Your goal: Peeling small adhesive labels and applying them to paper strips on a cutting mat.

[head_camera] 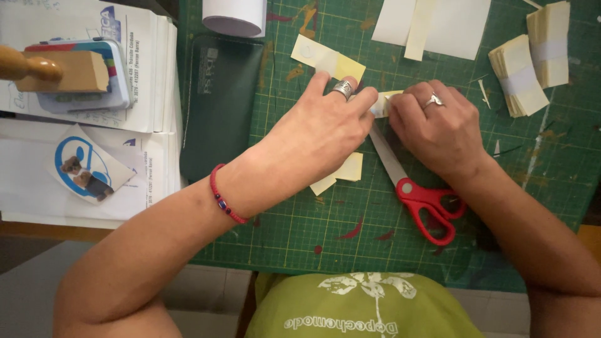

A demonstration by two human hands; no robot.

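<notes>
Both my hands meet over a green cutting mat (294,213). My left hand (325,128), with a silver ring and a red bracelet at the wrist, pinches one end of a small pale yellow paper bundle (383,100). My right hand (438,128), also ringed, grips the other end of the same bundle. Red-handled scissors (419,194) lie shut on the mat under my right wrist, blades pointing up towards my fingers. Loose yellow paper strips lie above (327,57) and below (341,174) my left hand.
Two banded stacks of yellow slips (529,69) sit at the upper right beside white sheets (438,25). A dark green case (216,106), a white roll (235,15), a wooden-handled stamp (59,69) on an ink pad and piled papers (75,163) lie left.
</notes>
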